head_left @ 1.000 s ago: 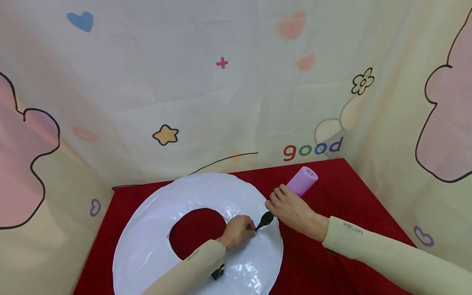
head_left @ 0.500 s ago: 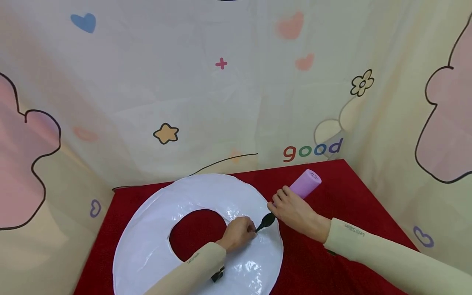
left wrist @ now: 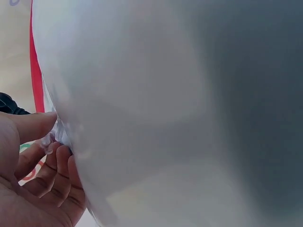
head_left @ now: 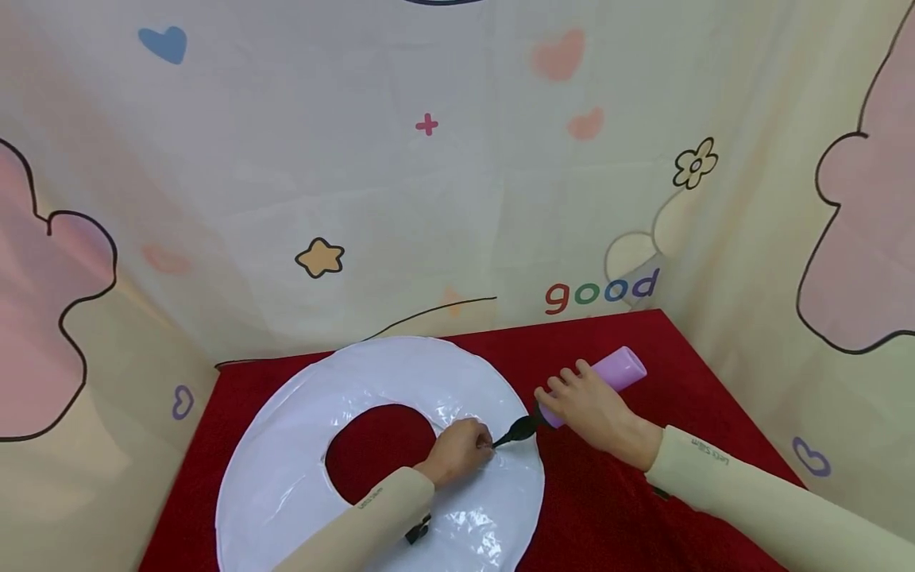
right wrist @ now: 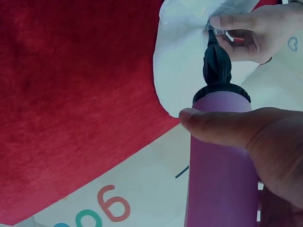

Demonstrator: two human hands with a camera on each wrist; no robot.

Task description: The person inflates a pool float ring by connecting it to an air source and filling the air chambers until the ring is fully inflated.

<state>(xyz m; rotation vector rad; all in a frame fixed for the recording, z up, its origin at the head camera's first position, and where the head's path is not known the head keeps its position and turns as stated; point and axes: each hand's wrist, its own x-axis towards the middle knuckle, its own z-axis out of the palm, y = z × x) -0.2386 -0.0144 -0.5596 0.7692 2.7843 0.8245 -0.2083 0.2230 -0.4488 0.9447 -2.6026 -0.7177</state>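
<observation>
A white inflatable swim ring [head_left: 279, 469], glossy and puffed up, lies flat on the red cloth. My left hand [head_left: 457, 453] is on the ring's right side, pinching its clear valve [left wrist: 49, 141] between thumb and fingers. Around the purple barrel of a hand air pump [right wrist: 220, 175], my right hand [head_left: 600, 415] keeps its grip, with the pump slanting down to the left. The pump's black nozzle [right wrist: 218, 64] meets the valve at the left fingertips; how deep the tip sits is hidden. Most of the left wrist view is the ring's blurred white surface.
Red cloth [head_left: 708, 445] covers the table and shows through the ring's hole. A pale printed backdrop [head_left: 400, 199] encloses the table at the back and on both sides. A dark strap piece [head_left: 418, 531] shows beneath the left sleeve.
My right hand has moved right and slightly down, and the pump leans lower, with more purple barrel visible by the nozzle. The left hand stays at the valve.
</observation>
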